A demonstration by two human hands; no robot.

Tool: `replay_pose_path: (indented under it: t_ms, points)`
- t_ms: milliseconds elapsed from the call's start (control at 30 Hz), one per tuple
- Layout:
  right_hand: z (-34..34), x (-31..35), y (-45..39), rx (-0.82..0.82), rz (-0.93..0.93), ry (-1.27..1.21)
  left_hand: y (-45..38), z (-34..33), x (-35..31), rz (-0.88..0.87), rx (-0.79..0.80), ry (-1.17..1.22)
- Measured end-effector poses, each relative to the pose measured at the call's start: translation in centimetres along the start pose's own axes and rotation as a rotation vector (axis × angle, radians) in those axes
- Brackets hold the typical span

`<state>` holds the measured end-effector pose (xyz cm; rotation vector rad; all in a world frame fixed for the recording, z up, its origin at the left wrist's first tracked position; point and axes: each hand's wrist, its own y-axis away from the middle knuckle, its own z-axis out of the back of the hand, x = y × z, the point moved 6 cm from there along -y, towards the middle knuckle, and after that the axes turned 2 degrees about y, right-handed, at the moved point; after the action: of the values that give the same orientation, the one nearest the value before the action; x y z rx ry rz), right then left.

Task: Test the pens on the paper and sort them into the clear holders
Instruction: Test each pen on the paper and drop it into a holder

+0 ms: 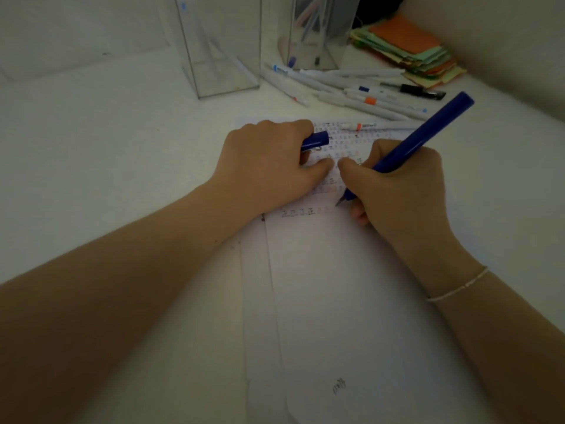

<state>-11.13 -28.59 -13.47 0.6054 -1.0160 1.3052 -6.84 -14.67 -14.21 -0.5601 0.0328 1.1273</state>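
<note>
- presently, right hand is gripping a blue pen in a writing hold, fingers curled round the lower barrel, nib touching the paper at the end of the lowest row of test marks.
- left hand is resting on the upper part of the paper, fingers curled round the blue pen cap, thumb tip lying close to the right thumb.
- paper is lying on a white table, more rows of small marks filling its top part; the lower part is mostly blank, with a small scribble near the bottom.
- loose pens, mostly white, one black, are lying in a heap beyond the paper's far edge; one white pen with an orange band is lying across the top of the paper.
- two clear holders are standing at the back: the left holder, contents hard to make out, and the right holder with several pens leaning inside.
- stack of coloured paper notes is sitting in the far right corner, by the wall.
- thin bracelet is circling the right wrist.
- open table surface is stretching to the left of both forearms.
</note>
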Motion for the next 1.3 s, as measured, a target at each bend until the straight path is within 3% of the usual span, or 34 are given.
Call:
replay_pose_path:
  t_ms: [533, 733, 800, 1000, 1300]
  points:
    - [-0.1, -0.3, 0.0, 0.039, -0.021, -0.028, 0.1, 0.2, -0.2, 0.002, -0.011, -0.009]
    - [0.2, 0.0, -0.2, -0.030, 0.045, 0.002, 0.1, 0.5, -0.4, -0.028, -0.028, -0.018]
    - [0.7, -0.4, -0.3, -0.052, 0.001, -0.122, 0.2, 0.9, -0.9, -0.092, -0.076, 0.010]
    - [1.2, -1.4, -0.6, 0.002, -0.234, -0.968, 0.8, 1.1, -1.9, -0.262, -0.118, 0.099]
    - [1.2, -1.6, -0.8, -0.008, -0.198, -0.946, 0.6, 0.9, -1.9, -0.249, -0.087, 0.111]
